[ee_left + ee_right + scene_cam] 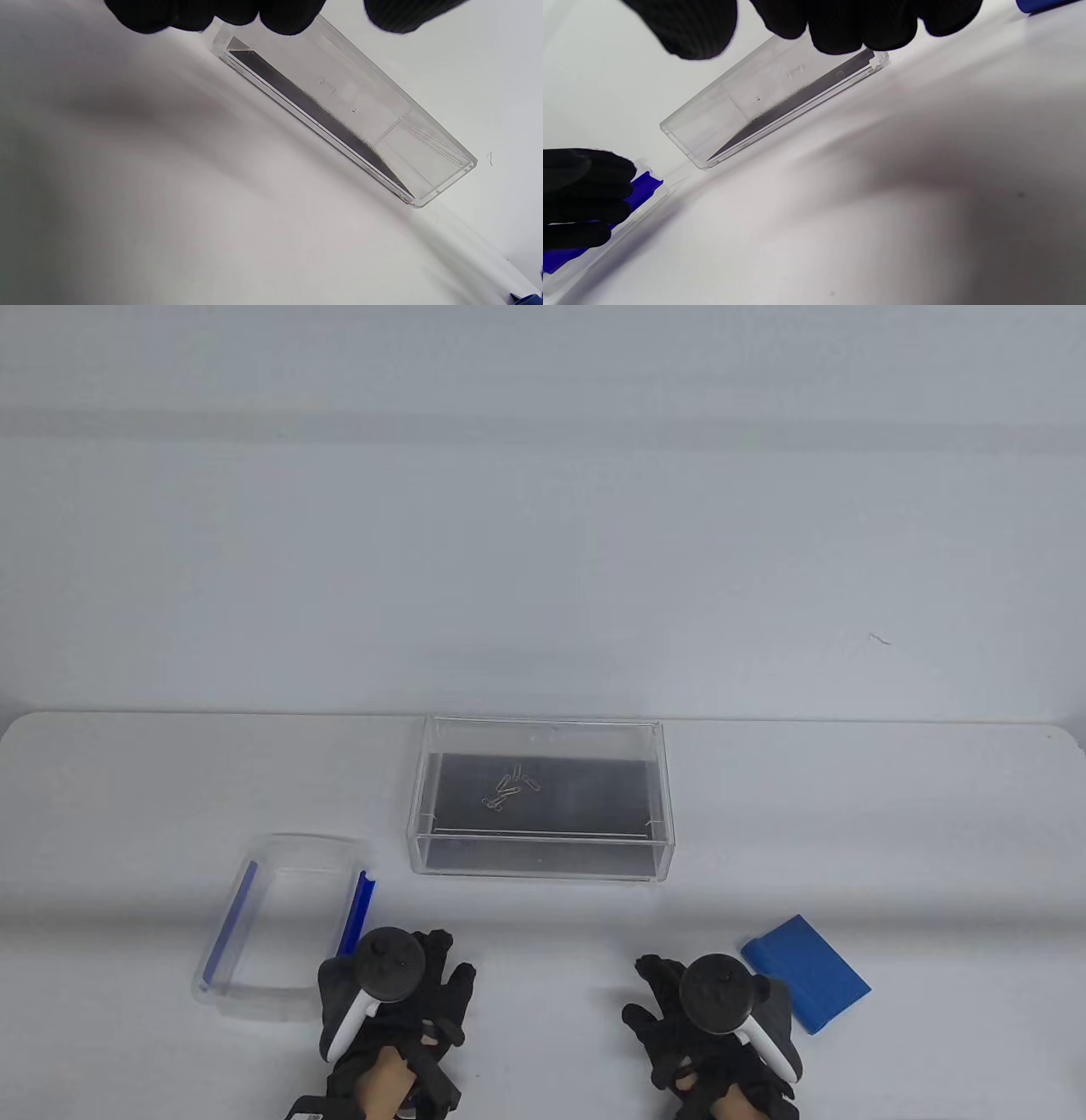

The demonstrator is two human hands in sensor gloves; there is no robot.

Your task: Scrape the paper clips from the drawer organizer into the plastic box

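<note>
Paper clips (507,789) in clear organizer (543,729); plastic box (280,848) left.

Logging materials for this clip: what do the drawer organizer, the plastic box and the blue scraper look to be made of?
Drawer organizer: clear, glossy rigid plastic, probably acrylic, with sharp see-through edges; its floor is dark and matte.
Plastic box: thinner, slightly cloudy clear plastic with rounded corners and blue clips on its sides.
Blue scraper: opaque blue, matte, likely plastic; the pictures leave it open.

Overhead table view — both wrists share organizer (339,114).
</note>
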